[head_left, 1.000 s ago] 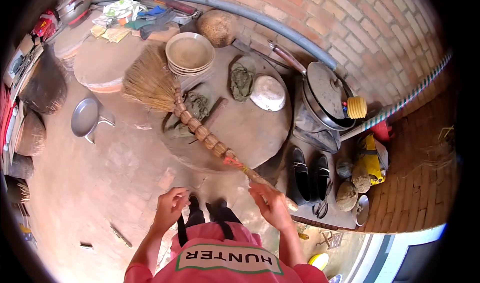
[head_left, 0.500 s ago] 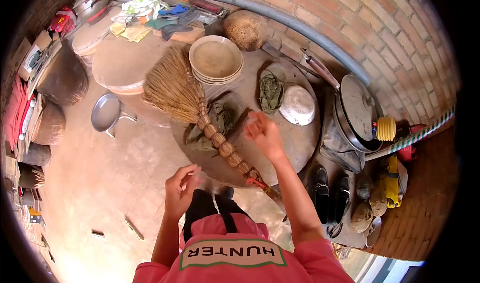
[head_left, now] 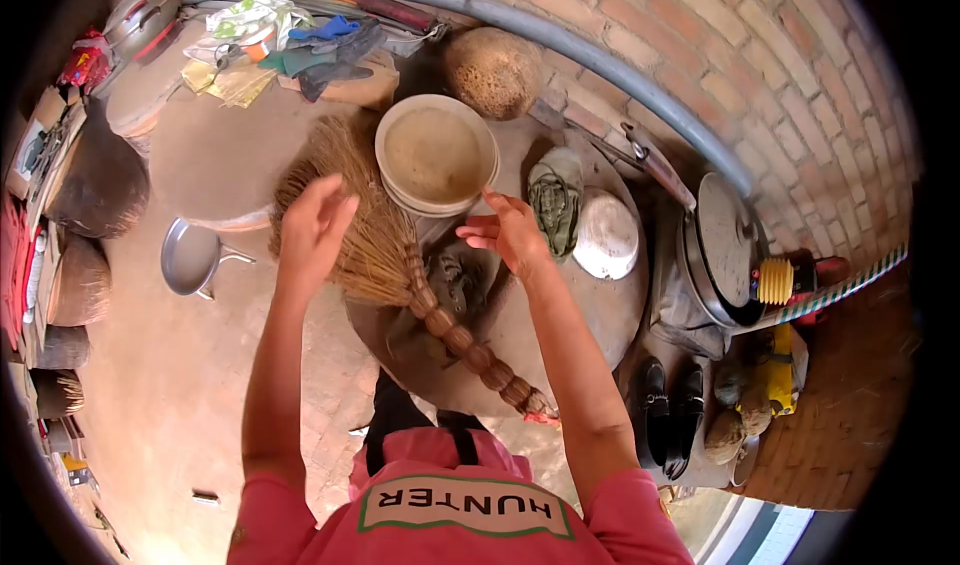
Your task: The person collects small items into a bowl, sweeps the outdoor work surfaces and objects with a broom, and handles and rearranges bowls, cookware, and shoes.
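My left hand (head_left: 318, 227) is over the bristles of a straw broom (head_left: 375, 260), its fingers apart and nothing in them. At the right rim of a stack of round bowls (head_left: 435, 153), my right hand (head_left: 508, 233) has its fingers spread and holds nothing; whether a fingertip touches the rim I cannot tell. The broom lies slanting across a round slab (head_left: 600, 315), partly over a dark shoe (head_left: 455, 283). A green shoe (head_left: 556, 200) and a pale metal bowl (head_left: 606, 233) sit right of my right hand.
Cloths and gloves (head_left: 320, 50) lie at the back beside a round brown gourd-like object (head_left: 493, 73). A small pan (head_left: 190, 257) is on the floor at left. At right are a lidded pan (head_left: 725, 245), black shoes (head_left: 670, 420) and a hose (head_left: 845, 285).
Both hands have moved forward from near my body, the left to the broom's bristles and the right to the bowl stack. The camera view has shifted too.
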Available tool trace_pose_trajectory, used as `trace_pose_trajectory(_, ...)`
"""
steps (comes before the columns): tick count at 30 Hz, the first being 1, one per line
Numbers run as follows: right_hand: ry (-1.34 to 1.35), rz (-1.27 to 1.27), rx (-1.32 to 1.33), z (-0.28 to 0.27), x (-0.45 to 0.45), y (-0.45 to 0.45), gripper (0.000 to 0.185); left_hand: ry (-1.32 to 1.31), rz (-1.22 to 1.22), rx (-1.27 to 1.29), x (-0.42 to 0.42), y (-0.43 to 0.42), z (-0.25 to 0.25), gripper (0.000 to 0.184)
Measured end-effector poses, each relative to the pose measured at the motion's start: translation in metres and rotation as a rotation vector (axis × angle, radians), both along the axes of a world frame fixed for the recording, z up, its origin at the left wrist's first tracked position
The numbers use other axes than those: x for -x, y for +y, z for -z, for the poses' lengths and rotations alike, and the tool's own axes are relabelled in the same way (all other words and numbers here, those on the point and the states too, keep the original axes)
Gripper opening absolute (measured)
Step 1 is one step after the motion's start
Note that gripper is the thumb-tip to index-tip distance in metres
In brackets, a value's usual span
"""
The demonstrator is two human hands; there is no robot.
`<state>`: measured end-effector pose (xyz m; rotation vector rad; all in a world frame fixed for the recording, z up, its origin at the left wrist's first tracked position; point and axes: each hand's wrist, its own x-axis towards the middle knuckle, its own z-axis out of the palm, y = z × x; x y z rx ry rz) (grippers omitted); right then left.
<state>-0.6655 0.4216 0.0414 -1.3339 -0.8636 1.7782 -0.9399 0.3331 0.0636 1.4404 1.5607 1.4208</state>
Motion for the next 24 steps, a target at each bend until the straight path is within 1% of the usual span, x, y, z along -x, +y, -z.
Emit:
trace_pose_trajectory(2, 0.042, -0.052, 0.039, 0.004, 0.002, 0.018, 0.071, 0.063, 0.023, 0.034, 0.013, 0.061, 0.005, 0.050)
trace_pose_trajectory(5, 0.044, -0.119, 0.091, 0.011, 0.007, 0.037, 0.058, 0.146, 0.054, 0.156, 0.021, 0.141, 0.036, 0.072)
trace_pose_trajectory(6, 0.049, -0.143, 0.111, 0.011, 0.009, 0.040, 0.054, 0.161, 0.079, 0.261, 0.021, 0.159, 0.038, 0.074)
trace_pose_trajectory(8, 0.045, -0.150, 0.128, 0.008, 0.013, 0.043, 0.053, 0.196, 0.139, 0.473, 0.016, 0.188, 0.044, 0.076)
trace_pose_trajectory(9, 0.051, -0.150, 0.144, 0.008, 0.014, 0.044, 0.053, 0.005, 0.392, 0.605, 0.010, 0.181, 0.000, 0.087)
trace_pose_trajectory(12, 0.103, -0.153, 0.186, 0.012, 0.015, 0.048, 0.053, -0.018, 0.425, 0.713, 0.007, 0.203, 0.005, 0.089)
trace_pose_trajectory(13, 0.120, -0.155, 0.190, 0.013, 0.019, 0.048, 0.053, 0.036, 0.424, 0.726, -0.001, 0.191, -0.022, 0.089)
trace_pose_trajectory(16, 0.183, -0.138, 0.180, 0.016, 0.023, 0.048, 0.053, -0.098, 0.456, 0.862, 0.004, 0.210, 0.008, 0.087)
trace_pose_trajectory(17, 0.205, -0.124, 0.173, 0.017, 0.023, 0.047, 0.053, -0.070, 0.464, 0.814, 0.005, 0.212, 0.017, 0.087)
trace_pose_trajectory(20, 0.287, -0.084, 0.143, 0.018, 0.025, 0.042, 0.050, -0.102, 0.474, 0.831, 0.004, 0.203, -0.001, 0.079)
trace_pose_trajectory(22, 0.341, -0.018, 0.196, 0.035, 0.030, 0.041, 0.048, -0.312, 0.575, 0.704, 0.005, 0.201, 0.013, 0.070)
trace_pose_trajectory(23, 0.314, -0.013, 0.237, 0.048, 0.027, 0.041, 0.045, -0.389, 0.584, 0.719, 0.000, 0.195, 0.003, 0.065)
trace_pose_trajectory(24, 0.241, 0.017, 0.131, 0.047, 0.032, 0.031, 0.040, -0.340, 0.508, 0.741, -0.006, 0.188, -0.009, 0.064)
